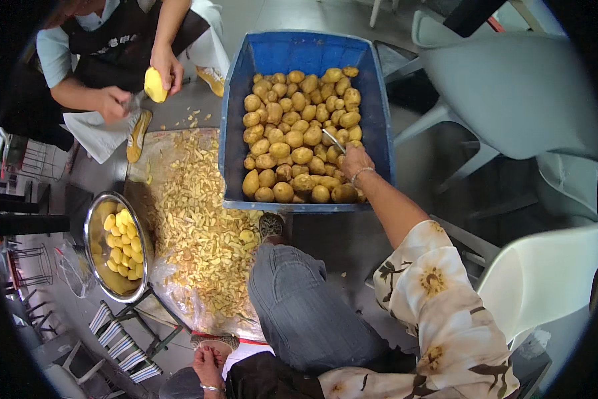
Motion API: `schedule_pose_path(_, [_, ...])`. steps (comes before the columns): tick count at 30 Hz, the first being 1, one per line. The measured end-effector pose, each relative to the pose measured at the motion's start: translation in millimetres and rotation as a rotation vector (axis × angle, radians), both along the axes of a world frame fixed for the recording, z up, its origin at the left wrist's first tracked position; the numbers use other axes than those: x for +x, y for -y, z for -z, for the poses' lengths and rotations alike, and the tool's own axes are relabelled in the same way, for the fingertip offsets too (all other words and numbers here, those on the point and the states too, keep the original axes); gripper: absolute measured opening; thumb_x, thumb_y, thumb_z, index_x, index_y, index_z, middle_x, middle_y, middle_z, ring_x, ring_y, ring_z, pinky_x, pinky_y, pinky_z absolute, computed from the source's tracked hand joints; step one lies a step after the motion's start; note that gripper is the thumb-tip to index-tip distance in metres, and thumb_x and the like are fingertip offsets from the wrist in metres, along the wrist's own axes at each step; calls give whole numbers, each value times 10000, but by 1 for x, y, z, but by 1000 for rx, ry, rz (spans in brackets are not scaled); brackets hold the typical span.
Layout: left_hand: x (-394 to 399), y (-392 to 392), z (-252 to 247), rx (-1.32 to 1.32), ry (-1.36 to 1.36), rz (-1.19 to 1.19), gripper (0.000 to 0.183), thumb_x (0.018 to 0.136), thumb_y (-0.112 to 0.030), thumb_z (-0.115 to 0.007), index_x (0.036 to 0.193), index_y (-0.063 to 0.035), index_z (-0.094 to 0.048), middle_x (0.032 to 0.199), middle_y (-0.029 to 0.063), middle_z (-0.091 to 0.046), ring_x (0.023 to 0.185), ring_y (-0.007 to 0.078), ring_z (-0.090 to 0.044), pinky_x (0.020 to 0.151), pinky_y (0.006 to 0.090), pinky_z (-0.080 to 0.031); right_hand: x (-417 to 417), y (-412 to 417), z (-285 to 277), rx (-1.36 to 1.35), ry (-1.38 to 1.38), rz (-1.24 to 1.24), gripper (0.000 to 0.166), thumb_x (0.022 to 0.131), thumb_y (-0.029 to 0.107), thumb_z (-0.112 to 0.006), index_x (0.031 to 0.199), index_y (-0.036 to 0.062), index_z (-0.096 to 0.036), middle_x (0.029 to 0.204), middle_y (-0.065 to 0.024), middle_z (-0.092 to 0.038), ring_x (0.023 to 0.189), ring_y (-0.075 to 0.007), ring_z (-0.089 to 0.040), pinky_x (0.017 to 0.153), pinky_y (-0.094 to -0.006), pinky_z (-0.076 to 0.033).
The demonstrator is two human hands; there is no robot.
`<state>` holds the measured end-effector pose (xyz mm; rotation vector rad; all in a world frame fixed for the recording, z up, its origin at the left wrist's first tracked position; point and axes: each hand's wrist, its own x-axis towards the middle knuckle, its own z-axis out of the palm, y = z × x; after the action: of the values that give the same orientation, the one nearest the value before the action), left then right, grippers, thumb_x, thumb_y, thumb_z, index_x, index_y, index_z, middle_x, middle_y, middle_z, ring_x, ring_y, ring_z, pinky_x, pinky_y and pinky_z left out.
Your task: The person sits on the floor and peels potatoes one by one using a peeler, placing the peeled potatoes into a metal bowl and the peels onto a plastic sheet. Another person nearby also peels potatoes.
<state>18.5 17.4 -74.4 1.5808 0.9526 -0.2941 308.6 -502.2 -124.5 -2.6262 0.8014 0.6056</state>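
My right hand (357, 162) reaches into the blue plastic bin (299, 204), gripping what looks like a metal peeler (333, 139) whose end sticks out past the fingers. It is down among many unpeeled potatoes (294, 139) near the bin's right wall. Whether a potato sits under the fingers is hidden. Low in the picture, my left hand (208, 366) hovers by my knee with its fingers curled together and nothing visible in them. To the left, a steel bowl (146, 239) holds peeled yellow potatoes (124, 244).
Potato peelings (204, 224) cover a floor sheet (146, 144). A co-worker's hand (167, 70) holds a peeled potato (155, 85); the other hand (111, 103) works a blurred tool. Chairs (538, 279) stand right. A striped folding stool (121, 344) and plastic bag (74, 269) are near the bowl.
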Motion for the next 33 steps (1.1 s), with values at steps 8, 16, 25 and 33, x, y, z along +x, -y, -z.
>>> schedule_pose_path(8, [-12, -3, 12, 102, -164, 117, 184, 902, -185, -516, 804, -30, -527, 661, 37, -558, 526, 95, -527, 468, 204, -429, 54, 14, 63, -72, -82, 108, 522, 859, 102, -503, 1329, 264, -343, 1151, -150, -491, 1047, -336, -517, 827, -429, -450])
schedule_pose_path(16, [-21, 2, 11, 114, -201, 113, 139, 893, -163, -529, 846, -32, -523, 689, 51, -580, 559, 112, -558, 488, 215, -445, 61, 18, 80, -52, 64, 114, 376, 848, 88, -480, 1191, 243, -483, 1131, -219, -444, 978, -386, -561, 797, -461, -470])
schedule_pose_path(25, [-1, 20, -3, 97, -182, 174, 142, 894, -161, -528, 866, -23, -545, 683, 41, -573, 569, 102, -557, 497, 217, -447, 42, -2, 65, 225, 537, 144, 411, 783, 60, -576, 1162, 217, -555, 999, -87, -518, 831, -224, -560, 746, -340, -462])
schedule_pose_path(33, [8, 23, -22, -111, 92, 90, 194, 882, -64, -499, 1073, -29, -489, 832, 67, -585, 704, 117, -554, 574, 230, -452, 1, -105, -123, 1314, 465, 4, 319, 835, 107, -592, 1150, 97, -549, 860, 12, -578, 439, 2, -342, 396, -165, -292])
